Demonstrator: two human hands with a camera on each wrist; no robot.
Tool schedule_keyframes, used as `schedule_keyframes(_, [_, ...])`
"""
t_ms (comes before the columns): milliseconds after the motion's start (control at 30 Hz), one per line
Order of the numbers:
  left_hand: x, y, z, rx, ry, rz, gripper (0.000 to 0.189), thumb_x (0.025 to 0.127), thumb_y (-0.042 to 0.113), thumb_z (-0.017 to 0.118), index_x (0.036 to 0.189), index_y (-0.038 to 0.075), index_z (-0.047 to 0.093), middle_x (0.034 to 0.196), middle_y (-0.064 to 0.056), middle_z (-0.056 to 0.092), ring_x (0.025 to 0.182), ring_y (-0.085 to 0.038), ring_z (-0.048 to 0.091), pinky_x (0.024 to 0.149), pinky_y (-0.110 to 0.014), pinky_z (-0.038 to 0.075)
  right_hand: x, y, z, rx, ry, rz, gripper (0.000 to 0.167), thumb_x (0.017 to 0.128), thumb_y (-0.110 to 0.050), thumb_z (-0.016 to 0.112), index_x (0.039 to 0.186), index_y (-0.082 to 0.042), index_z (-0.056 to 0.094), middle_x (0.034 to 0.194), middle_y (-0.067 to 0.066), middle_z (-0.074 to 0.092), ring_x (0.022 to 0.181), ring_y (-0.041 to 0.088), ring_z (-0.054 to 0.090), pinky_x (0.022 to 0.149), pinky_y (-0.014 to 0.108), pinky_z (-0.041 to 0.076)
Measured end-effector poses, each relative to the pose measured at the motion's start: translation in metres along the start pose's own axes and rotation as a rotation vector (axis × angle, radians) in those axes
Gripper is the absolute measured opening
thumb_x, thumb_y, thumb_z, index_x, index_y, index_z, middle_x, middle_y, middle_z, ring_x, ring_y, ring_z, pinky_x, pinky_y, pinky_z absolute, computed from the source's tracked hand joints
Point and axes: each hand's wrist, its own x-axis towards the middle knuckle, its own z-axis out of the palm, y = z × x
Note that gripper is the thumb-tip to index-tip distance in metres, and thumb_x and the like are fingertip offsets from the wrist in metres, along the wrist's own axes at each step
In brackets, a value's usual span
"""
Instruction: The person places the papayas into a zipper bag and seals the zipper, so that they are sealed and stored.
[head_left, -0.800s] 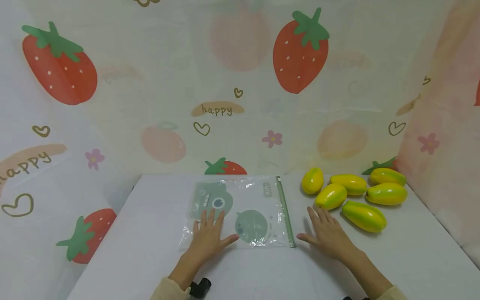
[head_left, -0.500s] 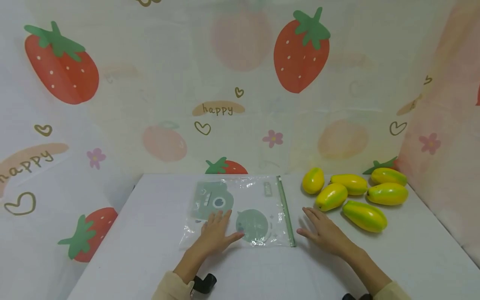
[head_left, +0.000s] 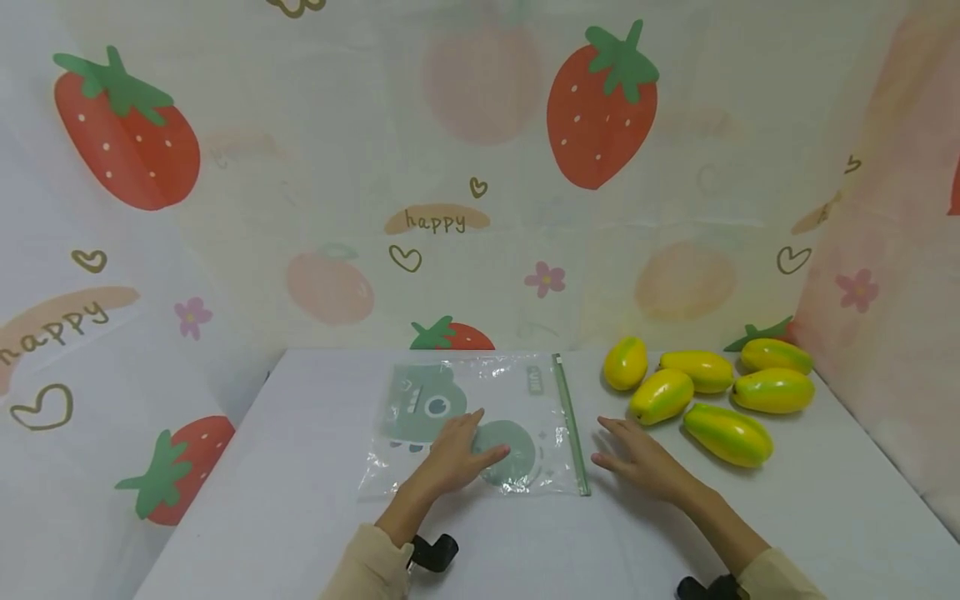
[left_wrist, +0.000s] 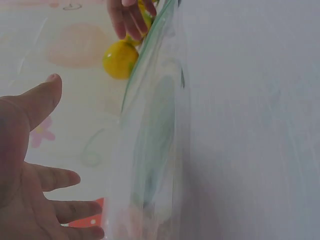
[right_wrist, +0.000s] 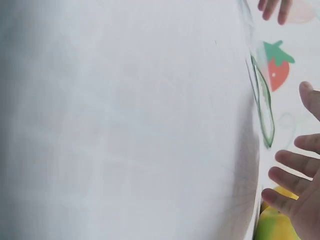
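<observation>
A clear zip bag (head_left: pixel 517 392) with green cartoon prints lies flat on the white table, its green zip edge (head_left: pixel 572 425) facing right. Over the bag's lower middle hovers my left hand (head_left: pixel 453 454), fingers extended and thumb spread, holding nothing. In the left wrist view those fingers (left_wrist: pixel 60 177) are apart from the plastic. Just right of the zip edge is my right hand (head_left: pixel 641 462), also holding nothing, its fingers pointing toward the bag. Several yellow-green papayas (head_left: pixel 727 433) sit beyond it at the back right; the right wrist view catches one papaya (right_wrist: pixel 275 225) behind the fingers.
The white table (head_left: pixel 247 500) ends against a fabric backdrop (head_left: pixel 337 167) printed with strawberries. Side fabric hangs at left and right. Black camera mounts (head_left: pixel 437 552) are worn at both wrists, below beige sleeves.
My left hand has moved rightward across the bag and turned inward. My right hand has shifted slightly left, its fingers turning toward the bag. Bag and papayas have stayed put.
</observation>
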Motion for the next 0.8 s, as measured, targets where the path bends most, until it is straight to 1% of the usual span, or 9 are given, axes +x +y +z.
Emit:
schedule_keyframes(200, [0.009,0.007,0.009,-0.069,-0.005,0.014,0.079,0.091,0.047,0.063,0.148,0.001,0.035,0.151,-0.024,0.038,0.143,-0.042,0.03,0.115,-0.059,0.03,0.005,0.0,0.002,0.003,-0.014,-0.009,0.068,0.094,-0.04,0.062,0.144,0.001,0.042,0.142,0.029,0.046,0.132,0.046,0.043,0.107,0.062,0.037])
schedule_keyframes(300, [0.013,0.012,0.014,-0.086,-0.013,0.004,0.078,0.09,0.047,0.064,0.148,0.003,0.036,0.151,-0.023,0.039,0.142,-0.041,0.032,0.114,-0.059,0.031,0.007,0.0,0.001,0.008,-0.012,-0.019,0.066,0.094,-0.037,0.063,0.142,0.002,0.043,0.14,0.029,0.047,0.131,0.046,0.044,0.107,0.062,0.037])
schedule_keyframes(367, [0.017,0.014,0.017,-0.096,-0.012,-0.003,0.076,0.09,0.046,0.064,0.148,0.004,0.037,0.15,-0.023,0.039,0.142,-0.04,0.033,0.113,-0.059,0.032,0.008,0.0,0.002,0.014,-0.015,-0.009,0.065,0.093,-0.036,0.063,0.142,0.002,0.044,0.141,0.028,0.047,0.132,0.045,0.044,0.107,0.061,0.037])
schedule_keyframes(467, [0.022,0.018,0.024,-0.106,0.004,-0.007,0.073,0.091,0.045,0.064,0.147,0.006,0.04,0.149,-0.021,0.041,0.141,-0.038,0.035,0.113,-0.057,0.033,0.01,0.0,0.004,0.019,-0.028,0.002,0.065,0.093,-0.038,0.063,0.142,0.002,0.045,0.142,0.027,0.048,0.132,0.044,0.044,0.108,0.061,0.037])
schedule_keyframes(533, [0.026,0.021,0.028,-0.11,0.021,0.006,0.069,0.091,0.042,0.064,0.146,0.006,0.042,0.148,-0.02,0.043,0.14,-0.038,0.037,0.114,-0.056,0.033,0.011,-0.001,0.004,0.021,-0.039,0.008,0.064,0.093,-0.039,0.062,0.141,0.001,0.046,0.142,0.026,0.048,0.132,0.044,0.044,0.108,0.06,0.038])
schedule_keyframes(700, [0.036,0.028,0.038,-0.116,0.053,0.026,0.063,0.091,0.039,0.064,0.142,0.004,0.047,0.144,-0.019,0.049,0.137,-0.038,0.041,0.114,-0.053,0.034,0.016,0.001,0.004,0.006,-0.042,-0.005,0.062,0.094,-0.037,0.062,0.139,0.002,0.048,0.141,0.026,0.049,0.132,0.043,0.045,0.108,0.06,0.038])
schedule_keyframes(800, [0.041,0.032,0.042,-0.114,0.058,0.014,0.062,0.091,0.039,0.065,0.141,0.005,0.049,0.144,-0.017,0.05,0.137,-0.037,0.042,0.114,-0.052,0.034,0.019,0.001,0.004,-0.002,-0.038,-0.02,0.061,0.094,-0.036,0.062,0.139,0.003,0.048,0.14,0.026,0.05,0.132,0.043,0.045,0.108,0.06,0.038])
